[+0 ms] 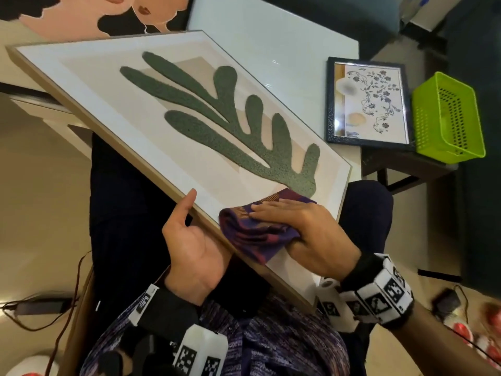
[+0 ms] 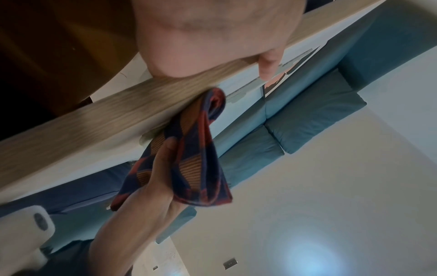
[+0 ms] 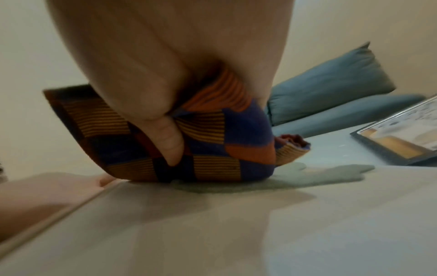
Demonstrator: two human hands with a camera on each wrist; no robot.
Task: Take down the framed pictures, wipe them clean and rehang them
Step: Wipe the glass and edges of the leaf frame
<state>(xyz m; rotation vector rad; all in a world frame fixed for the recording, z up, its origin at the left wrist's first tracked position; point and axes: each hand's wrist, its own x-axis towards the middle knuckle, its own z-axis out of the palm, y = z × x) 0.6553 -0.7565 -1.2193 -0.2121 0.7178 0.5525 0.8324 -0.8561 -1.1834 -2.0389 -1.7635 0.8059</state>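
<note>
We see the large wood-framed picture [image 1: 168,126] of a green leaf tilted across the centre of the head view. Our left hand [image 1: 189,245] grips its lower edge, thumb on the front; our right hand [image 1: 301,229] presses a folded checked cloth [image 1: 252,229] flat against it, thumb tucked under the cloth.

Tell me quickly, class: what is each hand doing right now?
Left hand: grips the wooden edge of the large leaf picture, thumb on top.
Right hand: presses the patterned cloth on the glass, thumb tucked in it.
</note>
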